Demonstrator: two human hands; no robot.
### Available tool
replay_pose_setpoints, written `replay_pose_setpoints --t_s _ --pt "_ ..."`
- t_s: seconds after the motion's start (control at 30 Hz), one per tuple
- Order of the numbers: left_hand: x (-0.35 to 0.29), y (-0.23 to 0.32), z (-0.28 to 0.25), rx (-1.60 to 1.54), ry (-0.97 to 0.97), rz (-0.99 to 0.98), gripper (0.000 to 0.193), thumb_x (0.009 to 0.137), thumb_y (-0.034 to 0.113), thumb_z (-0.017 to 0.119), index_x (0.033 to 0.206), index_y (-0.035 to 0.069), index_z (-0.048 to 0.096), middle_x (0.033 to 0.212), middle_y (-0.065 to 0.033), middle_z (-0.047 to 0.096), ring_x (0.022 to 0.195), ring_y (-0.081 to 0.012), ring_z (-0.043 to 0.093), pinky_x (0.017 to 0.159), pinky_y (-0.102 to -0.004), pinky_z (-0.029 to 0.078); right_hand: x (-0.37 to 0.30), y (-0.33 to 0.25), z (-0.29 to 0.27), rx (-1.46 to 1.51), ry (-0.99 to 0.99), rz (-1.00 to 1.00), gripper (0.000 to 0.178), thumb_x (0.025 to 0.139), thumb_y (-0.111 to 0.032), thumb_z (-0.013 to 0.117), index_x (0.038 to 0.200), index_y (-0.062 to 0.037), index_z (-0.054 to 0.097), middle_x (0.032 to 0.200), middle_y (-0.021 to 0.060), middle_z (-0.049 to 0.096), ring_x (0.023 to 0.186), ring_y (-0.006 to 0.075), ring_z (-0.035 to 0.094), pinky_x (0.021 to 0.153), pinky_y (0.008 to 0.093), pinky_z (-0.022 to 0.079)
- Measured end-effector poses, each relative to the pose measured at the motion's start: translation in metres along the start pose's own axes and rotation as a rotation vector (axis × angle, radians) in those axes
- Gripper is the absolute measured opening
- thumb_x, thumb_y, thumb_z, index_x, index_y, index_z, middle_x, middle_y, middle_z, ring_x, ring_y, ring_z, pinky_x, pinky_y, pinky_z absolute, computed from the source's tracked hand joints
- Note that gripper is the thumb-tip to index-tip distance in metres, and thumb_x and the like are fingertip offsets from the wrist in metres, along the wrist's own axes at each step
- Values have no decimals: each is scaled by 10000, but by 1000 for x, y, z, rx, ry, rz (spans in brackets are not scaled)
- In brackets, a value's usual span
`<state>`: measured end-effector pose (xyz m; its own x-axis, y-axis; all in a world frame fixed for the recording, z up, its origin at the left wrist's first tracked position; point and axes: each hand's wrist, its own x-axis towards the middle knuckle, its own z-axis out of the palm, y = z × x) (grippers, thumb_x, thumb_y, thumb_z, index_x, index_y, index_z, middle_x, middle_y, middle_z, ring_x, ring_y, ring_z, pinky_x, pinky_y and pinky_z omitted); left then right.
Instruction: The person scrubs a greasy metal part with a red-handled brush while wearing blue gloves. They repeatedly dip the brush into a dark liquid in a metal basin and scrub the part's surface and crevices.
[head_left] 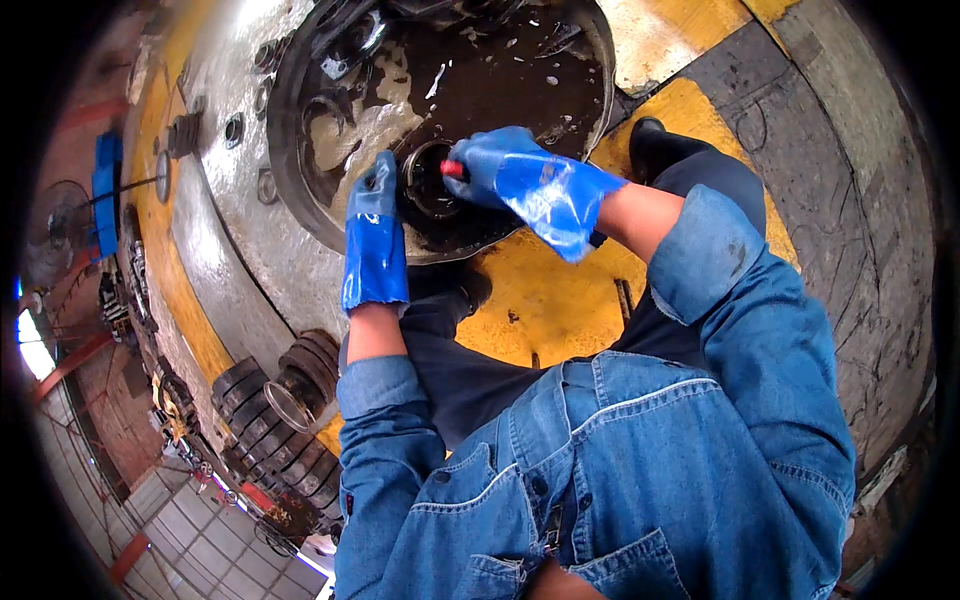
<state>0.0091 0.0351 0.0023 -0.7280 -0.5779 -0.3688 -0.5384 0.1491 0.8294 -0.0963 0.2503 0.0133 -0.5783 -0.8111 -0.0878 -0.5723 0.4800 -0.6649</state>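
Observation:
A round dark metal ring (410,180) is held upright-looking at the near side of a wide black basin (285,185), which contains dark, oily liquid. My left hand (374,225), in a blue rubber glove, is closed on the ring's left side. From the right, my right hand (515,178), gloved the same way, is closed around a small tool with a red end (453,168) at the ring's right edge. The glove hides most of that tool, so its kind cannot be made out.
Several small rings (234,130) lie on the grey metal surface left of the basin. Stacks of dark ribbed rings (265,420) stand at the lower left, near my left forearm. Yellow plating (560,300) lies between my legs, with dark worn flooring (790,130) to the right.

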Motion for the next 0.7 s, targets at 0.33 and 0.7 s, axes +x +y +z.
replay_pose_setpoints --t_s 0.33,0.7 --pt "-21 21 2 -102 -36 -1 543 1073 451 614 1255 -51 709 1044 -68 737 898 -130 631 779 -276 515 2 -5 -12 104 23 -494 307 1017 -358 587 1154 -87 628 752 231 674 758 433 695 722 500 570" --pt "-14 11 6 -65 -17 -25 612 1052 496 630 1303 -59 686 1048 -81 738 890 -137 627 784 -293 520 3 3 -24 476 -214 409 357 903 -390 736 1112 -103 776 970 144 774 927 280 741 840 386 585"
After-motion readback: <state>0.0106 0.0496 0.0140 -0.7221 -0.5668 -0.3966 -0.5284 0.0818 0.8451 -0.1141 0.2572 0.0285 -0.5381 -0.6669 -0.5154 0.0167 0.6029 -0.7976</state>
